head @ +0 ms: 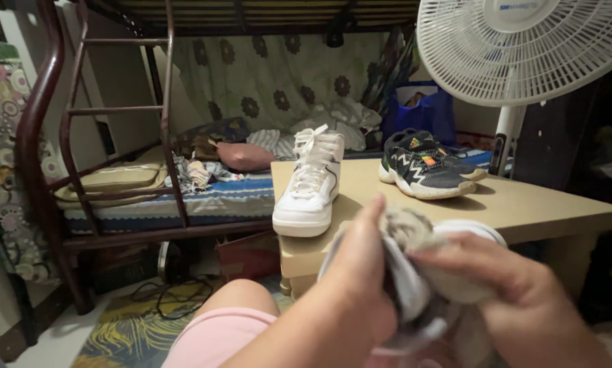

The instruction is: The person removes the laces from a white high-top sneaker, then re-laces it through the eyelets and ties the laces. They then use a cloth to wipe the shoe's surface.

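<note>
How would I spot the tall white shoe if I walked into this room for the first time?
Find the low beige table in front of the bunk bed. The white high-top shoe stands upright alone at the table's near left corner, toe poking just over the edge. Unlike the dark low-cut sneakers farther back by the white fan, it is ankle-high, all white and white-laced.

Left hand (360, 272) and right hand (517, 293) closed around white shoe (449, 272), grey cloth (408, 228) pressed against it. White high-top sneaker (311, 180) stood upright at near corner of beige table (538, 204). Dark sneakers (429, 167) placed farther back. White fan (524, 48) positioned at right. Bunk bed (115, 191) located behind.
</note>
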